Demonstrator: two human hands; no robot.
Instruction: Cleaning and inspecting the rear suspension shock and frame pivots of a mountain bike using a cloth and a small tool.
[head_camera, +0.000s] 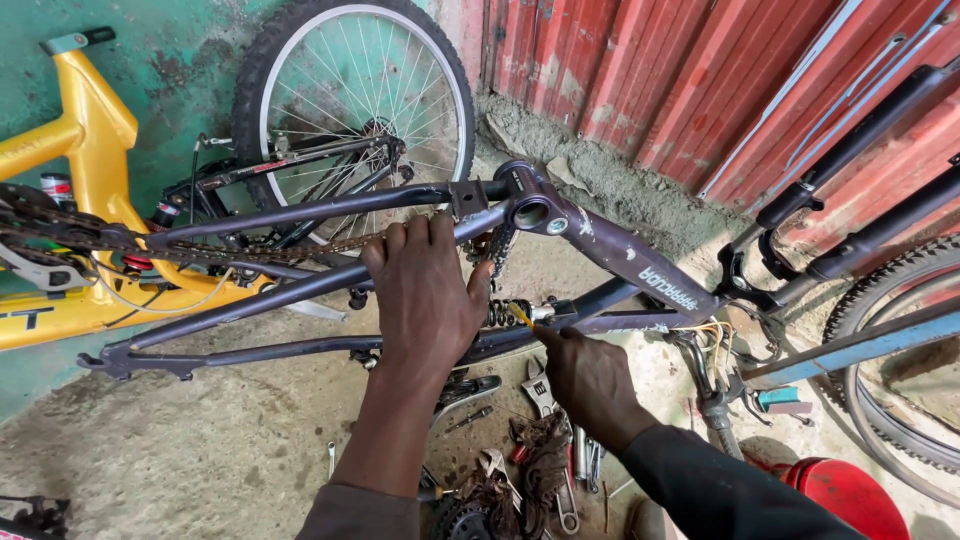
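Observation:
A purple bicycle frame (300, 290) lies upside down across the middle of the head view, its bottom bracket shell (530, 212) facing me. My left hand (425, 295) rests over the frame's rear stay, fingers curled on the tube. Lower and to the right, my right hand (590, 380) pinches a thin yellow-handled tool (521, 316) whose tip points at the coil spring shock (505, 312) beneath the frame.
A yellow bike frame (85, 150) with a chain (120, 240) sits at left, and a spoked wheel (355, 95) leans on the green wall. Wrenches, rags and a sprocket (520, 470) litter the concrete. At right are a red bucket (845, 495), another tyre (900, 370) and red corrugated sheeting (700, 80).

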